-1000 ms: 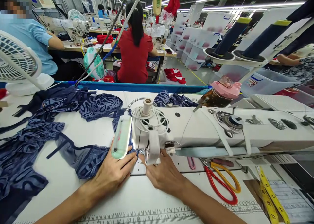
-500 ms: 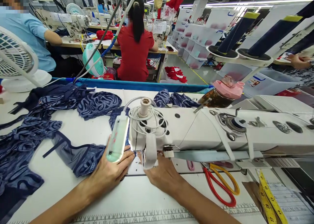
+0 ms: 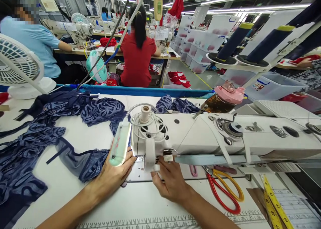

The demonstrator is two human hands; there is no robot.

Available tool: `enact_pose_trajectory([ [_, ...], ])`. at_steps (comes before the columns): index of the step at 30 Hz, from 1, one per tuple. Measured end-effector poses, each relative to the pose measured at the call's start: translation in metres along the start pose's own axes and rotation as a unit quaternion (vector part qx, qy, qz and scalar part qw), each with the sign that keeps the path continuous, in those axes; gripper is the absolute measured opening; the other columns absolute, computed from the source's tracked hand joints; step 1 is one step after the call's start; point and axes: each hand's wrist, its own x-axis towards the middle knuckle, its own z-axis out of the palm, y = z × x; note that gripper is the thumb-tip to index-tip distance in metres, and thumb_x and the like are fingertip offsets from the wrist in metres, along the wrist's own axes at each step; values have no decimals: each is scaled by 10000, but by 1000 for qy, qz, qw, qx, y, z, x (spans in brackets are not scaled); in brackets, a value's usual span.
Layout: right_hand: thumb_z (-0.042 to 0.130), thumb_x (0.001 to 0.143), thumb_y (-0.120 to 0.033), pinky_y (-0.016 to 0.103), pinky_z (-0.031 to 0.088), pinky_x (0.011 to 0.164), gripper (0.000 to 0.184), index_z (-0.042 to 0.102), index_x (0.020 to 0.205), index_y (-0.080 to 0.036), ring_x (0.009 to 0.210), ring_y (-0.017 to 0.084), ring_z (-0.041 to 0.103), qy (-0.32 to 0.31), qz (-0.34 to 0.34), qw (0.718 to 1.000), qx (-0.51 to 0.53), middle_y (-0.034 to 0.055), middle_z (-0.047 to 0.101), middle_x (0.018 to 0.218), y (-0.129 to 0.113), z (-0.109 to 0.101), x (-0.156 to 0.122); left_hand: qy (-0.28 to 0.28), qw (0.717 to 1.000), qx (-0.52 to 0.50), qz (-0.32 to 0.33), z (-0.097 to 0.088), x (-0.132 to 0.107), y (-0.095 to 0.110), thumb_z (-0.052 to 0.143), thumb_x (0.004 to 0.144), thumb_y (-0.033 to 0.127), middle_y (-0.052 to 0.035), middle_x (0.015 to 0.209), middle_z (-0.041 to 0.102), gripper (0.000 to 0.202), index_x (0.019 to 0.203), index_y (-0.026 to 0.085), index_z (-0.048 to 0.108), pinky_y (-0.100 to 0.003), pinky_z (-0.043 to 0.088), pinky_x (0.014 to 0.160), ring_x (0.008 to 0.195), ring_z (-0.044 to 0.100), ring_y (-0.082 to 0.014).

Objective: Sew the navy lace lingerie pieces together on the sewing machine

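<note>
A white sewing machine (image 3: 190, 130) stands across the table, a coiled white cable on its head and a pale green lamp (image 3: 119, 143) beside it. My left hand (image 3: 114, 173) lies flat with outstretched fingers, left of the needle plate (image 3: 136, 173), partly covered by the lamp. Against its left side rests a navy patterned bra piece (image 3: 81, 162) with a loose strap. My right hand (image 3: 172, 180) is right of the needle area, thumb bent toward the curled fingers. The fingertips go behind the machine head, so what they hold is hidden.
Red-and-yellow-handled scissors (image 3: 225, 188) lie right of my right hand, near a yellow tape measure (image 3: 274, 202). More navy garments (image 3: 22, 155) cover the left side. A pink-lidded bottle (image 3: 228, 96) and thread cones (image 3: 234, 41) stand behind the machine. Two co-workers sit ahead.
My right hand has turned and lifted slightly, its thumb now showing apart below the machine head. My left hand stays nearly in place. The view has shifted a little.
</note>
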Motion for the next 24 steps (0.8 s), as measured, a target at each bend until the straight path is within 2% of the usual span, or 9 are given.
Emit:
enact_pose_trajectory([
  [2, 433, 916, -132, 252, 405, 533, 164, 554, 1022, -165, 716, 165, 597, 0, 9, 1000, 0, 63, 633, 831, 1, 0, 0, -5, 999, 27, 23, -4, 5, 1, 428, 969, 140, -70, 1048, 689, 251, 1078, 177, 651, -565, 365, 1054, 1028, 612, -247],
  [5, 371, 942, -134, 268, 384, 509, 207, 551, 1037, -168, 604, 156, 555, 7, 15, 1000, -4, 50, 631, 776, 4, 1, 2, -2, 998, 45, 39, -7, 10, 1, 438, 958, 118, -63, 1014, 697, 238, 1052, 174, 649, -476, 439, 983, 922, 638, -208],
  [9, 354, 971, -147, 284, 373, 526, 220, 573, 985, -171, 562, 159, 529, 11, 24, 998, -61, 37, 612, 703, 8, 1, 4, 20, 998, 39, 54, -6, 9, -2, 436, 955, 103, -79, 1022, 700, 237, 1072, 144, 637, -393, 479, 885, 876, 650, -193],
  [12, 336, 996, -169, 285, 351, 531, 251, 581, 940, -182, 550, 158, 513, 6, 38, 995, -97, 22, 582, 650, 10, 0, 6, 31, 997, 30, 63, -5, 7, -2, 449, 959, 110, -74, 1016, 704, 238, 1117, 135, 626, -404, 458, 921, 859, 651, -185],
  [16, 332, 1009, -164, 260, 300, 471, 235, 566, 1011, -171, 480, 125, 447, 0, 40, 998, -52, 3, 555, 646, 9, -1, 6, 35, 998, 10, 54, -8, 4, 3, 475, 945, 84, -71, 1031, 700, 242, 1131, 139, 619, -424, 410, 1002, 871, 645, -173],
  [18, 354, 998, -146, 255, 311, 472, 209, 551, 1067, -155, 506, 128, 472, 14, 23, 999, -37, 16, 577, 687, 8, 0, 5, 42, 998, -12, 44, -8, 3, 5, 479, 938, 73, -78, 1027, 692, 238, 1124, 135, 614, -389, 423, 981, 943, 636, -185],
  [20, 372, 980, -131, 262, 356, 523, 206, 547, 1088, -147, 635, 157, 556, 11, 10, 999, -35, 50, 613, 765, 6, 1, 5, 45, 998, -36, 29, -6, 2, 6, 492, 940, 97, -85, 1013, 683, 215, 1118, 134, 606, -353, 438, 941, 1032, 612, -205],
  [22, 382, 957, -115, 282, 388, 595, 204, 564, 1040, -152, 748, 181, 584, -15, 8, 999, -32, 72, 628, 826, 5, 3, 4, 38, 998, -51, 5, -2, 2, 6, 504, 953, 150, -85, 1012, 673, 181, 1102, 146, 605, -334, 443, 900, 1070, 593, -218],
  [24, 383, 934, -94, 297, 390, 638, 208, 579, 954, -161, 739, 175, 564, -42, 5, 999, -26, 67, 620, 823, 5, 5, 4, 20, 996, -75, -40, 4, 3, 4, 478, 971, 204, -76, 981, 671, 168, 1043, 170, 625, -341, 436, 893, 1036, 596, -222],
])
